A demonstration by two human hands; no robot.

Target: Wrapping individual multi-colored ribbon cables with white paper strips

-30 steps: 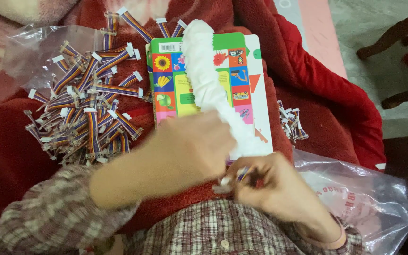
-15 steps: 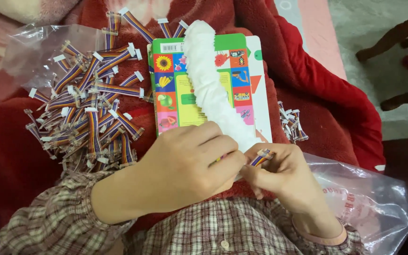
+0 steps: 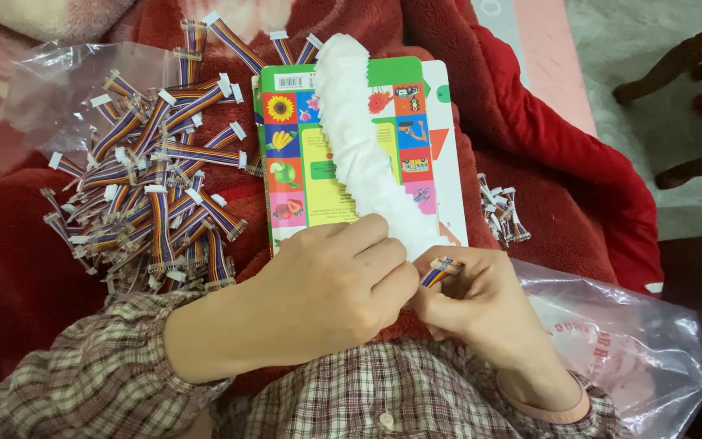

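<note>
Over the lap, right hand (image 3: 481, 305) is pinching a rainbow ribbon cable (image 3: 442, 271) pointing up-left toward left hand (image 3: 327, 293) fingers gripping the white strip (image 3: 363, 146)

Both hands sit low and close together, right in front of the body. The left hand (image 3: 331, 289) comes in from the lower left with the forearm angled up toward the middle, back of the hand facing the camera, fingers curled and bunched so the fingertips pinch shut at its right edge. The right hand (image 3: 469, 301) comes up from the lower right, wrist bent, thumb and forefinger pinched together near the top. The two grips nearly touch, fingertip to fingertip. Both arms wear plaid sleeves, and a pink cuff shows at the right wrist.
</note>
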